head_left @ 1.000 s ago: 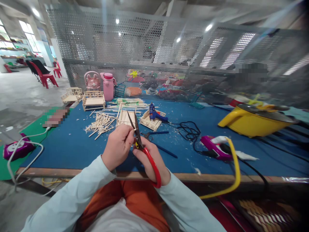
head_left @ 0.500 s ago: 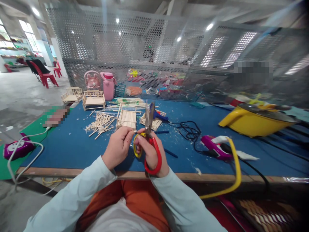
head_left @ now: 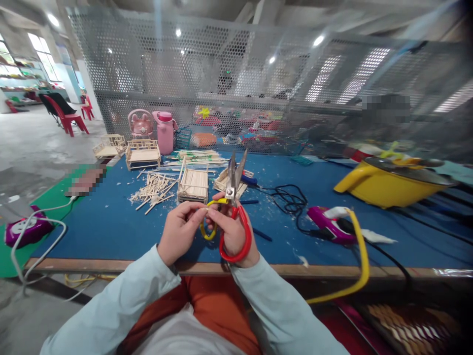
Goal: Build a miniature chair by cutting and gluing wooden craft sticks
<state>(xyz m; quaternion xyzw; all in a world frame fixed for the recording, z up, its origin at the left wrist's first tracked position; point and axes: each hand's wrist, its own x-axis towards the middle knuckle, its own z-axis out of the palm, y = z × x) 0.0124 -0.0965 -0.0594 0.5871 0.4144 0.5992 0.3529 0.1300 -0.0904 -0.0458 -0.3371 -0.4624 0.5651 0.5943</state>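
Observation:
My right hand (head_left: 238, 236) is wrapped around a pair of scissors (head_left: 231, 190), its blades apart and pointing away from me. One scissor handle is red, the other yellow. My left hand (head_left: 181, 229) is closed in a pinch, its fingertips meeting those of my right hand. A tiny pale bit shows at the fingertips, too small to name. Just beyond my hands stands a small model built of wooden sticks (head_left: 194, 183). Another stick piece (head_left: 223, 181) lies partly hidden behind the blades.
Loose cut sticks (head_left: 155, 190) are heaped to the left. Two stick models (head_left: 143, 155) and a pink bottle (head_left: 165, 133) stand farther back. On the right lie a purple glue gun (head_left: 330, 227) with a dark cord and a yellow pot (head_left: 388, 187). A perforated metal screen (head_left: 207, 74) closes the back.
The scissor blades have spread apart. My left fingers have shifted, and the fingertips of both hands now meet.

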